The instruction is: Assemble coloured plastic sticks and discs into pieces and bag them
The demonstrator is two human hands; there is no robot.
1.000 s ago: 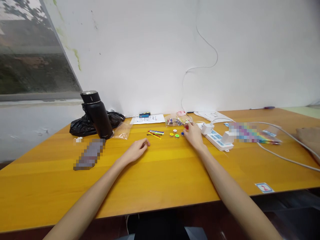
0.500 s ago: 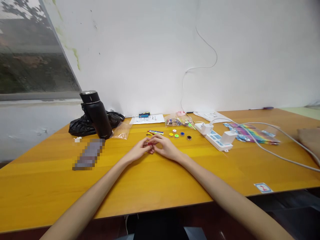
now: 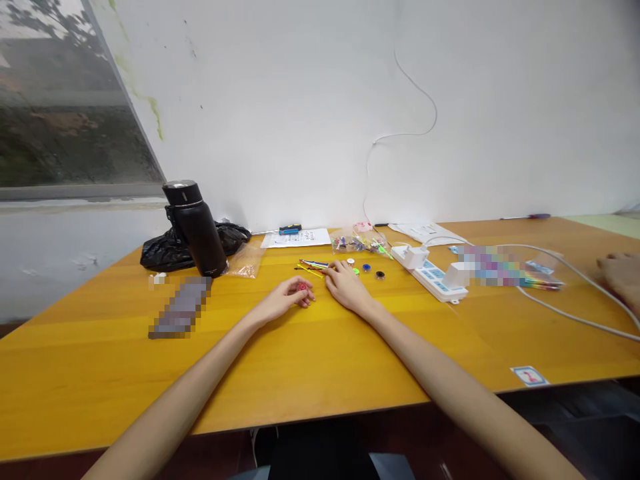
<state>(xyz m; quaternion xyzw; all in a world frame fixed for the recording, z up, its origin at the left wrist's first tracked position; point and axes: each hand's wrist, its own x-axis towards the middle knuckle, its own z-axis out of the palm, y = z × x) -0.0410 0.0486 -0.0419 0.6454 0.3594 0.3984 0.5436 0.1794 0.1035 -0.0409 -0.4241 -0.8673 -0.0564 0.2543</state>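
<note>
My left hand (image 3: 283, 300) rests on the yellow wooden table (image 3: 310, 353) with its fingertips pinched on a small red round piece (image 3: 303, 287). My right hand (image 3: 345, 287) lies just to its right, fingers stretched forward toward a yellow round piece by its fingertips. It holds nothing that I can see. A green (image 3: 356, 271), a blue (image 3: 367, 268) and a dark round piece (image 3: 380, 274) lie in a row past it. A bundle of thin coloured sticks (image 3: 313, 265) lies just beyond both hands.
A black flask (image 3: 196, 228) stands at the left in front of a black bag (image 3: 160, 250). A white power strip (image 3: 433, 273) with cables, small clear bags (image 3: 357, 241) and papers lie near the wall. Another person's hand (image 3: 623, 277) rests at the far right edge.
My right hand came back from the far pieces to my left hand, passed it the red piece, then moved forward again toward the coloured pieces. My left hand stayed put.
</note>
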